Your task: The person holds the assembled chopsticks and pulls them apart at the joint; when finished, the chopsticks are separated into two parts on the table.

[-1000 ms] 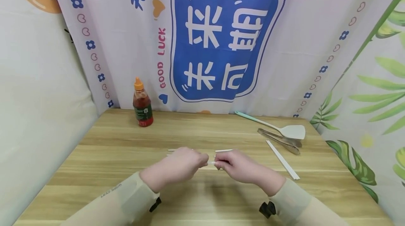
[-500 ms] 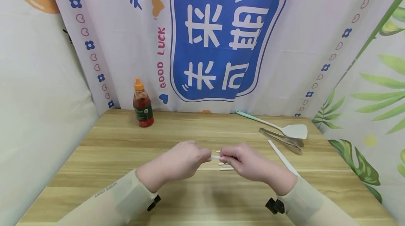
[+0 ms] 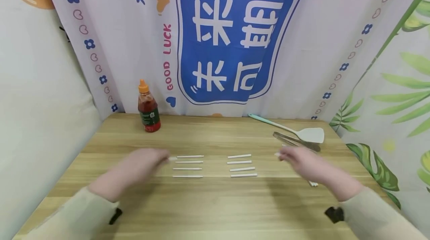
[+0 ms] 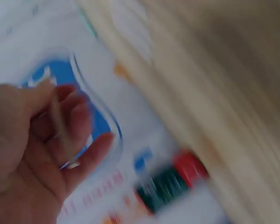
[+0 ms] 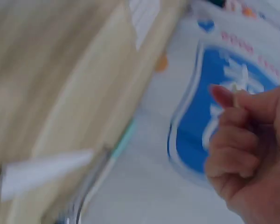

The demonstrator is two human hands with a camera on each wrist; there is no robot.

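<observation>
My left hand [image 3: 139, 167], blurred by motion, is at the left of the table, pinching a short, thin pale stick [image 4: 62, 126] between thumb and fingers. The far end of that stick lies across the fingers in the left wrist view. Over at the right, my right hand [image 3: 305, 163] pinches another thin pale piece [image 3: 277, 154], of which only a small tip shows; the rest is hidden in the fingers. Between the hands, several short white sticks lie in a left group [image 3: 188, 169] and a right group [image 3: 242, 169], roughly parallel and set apart from each other.
A sauce bottle [image 3: 149, 115] with an orange cap stands at the back left. At the back right lie a white spatula [image 3: 310, 135] and metal tongs [image 3: 289, 139]. Long white strips [image 3: 313, 184] lie partly hidden under my right forearm. A printed curtain [image 3: 215, 46] hangs behind the table.
Half a second ago both hands met mid-table with a thin white stick spanning them. They have since moved far apart, each with a piece, uncovering the two groups of sticks.
</observation>
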